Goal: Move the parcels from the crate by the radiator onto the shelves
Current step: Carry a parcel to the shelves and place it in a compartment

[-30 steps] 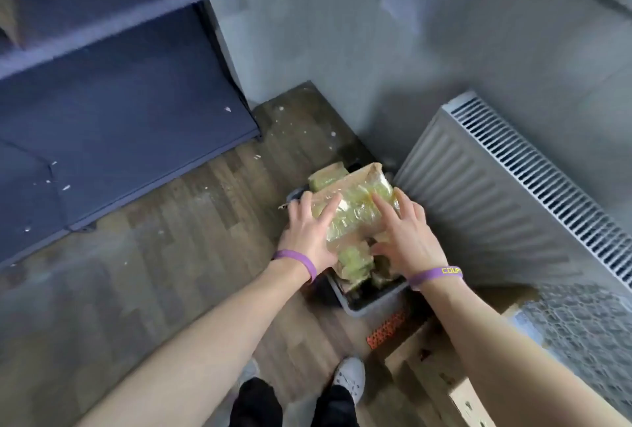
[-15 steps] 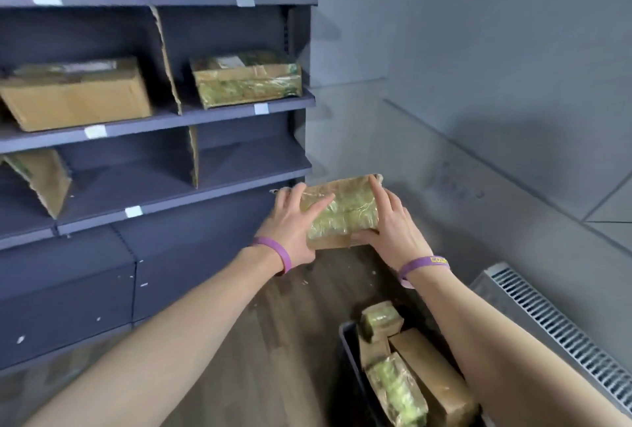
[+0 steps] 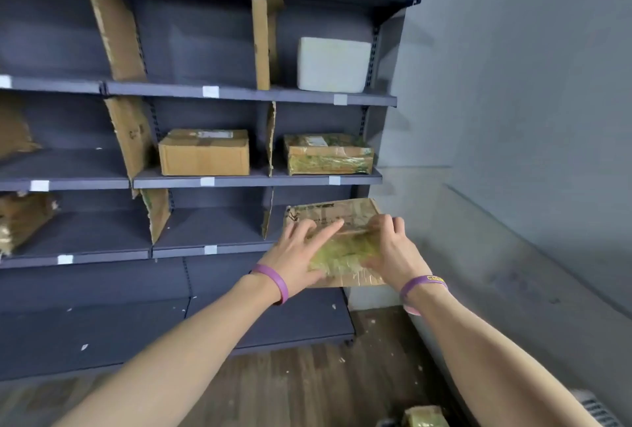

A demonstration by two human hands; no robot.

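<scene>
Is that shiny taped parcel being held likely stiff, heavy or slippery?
The parcel is probably stiff: it holds a flat, boxy shape between the left hand and right hand. Its glossy taped surface may be slippery. Probably not heavy: it is held out on extended arms.

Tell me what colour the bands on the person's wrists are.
Purple; the left wristband is plain, the right wristband carries yellow print. Head view.
</scene>
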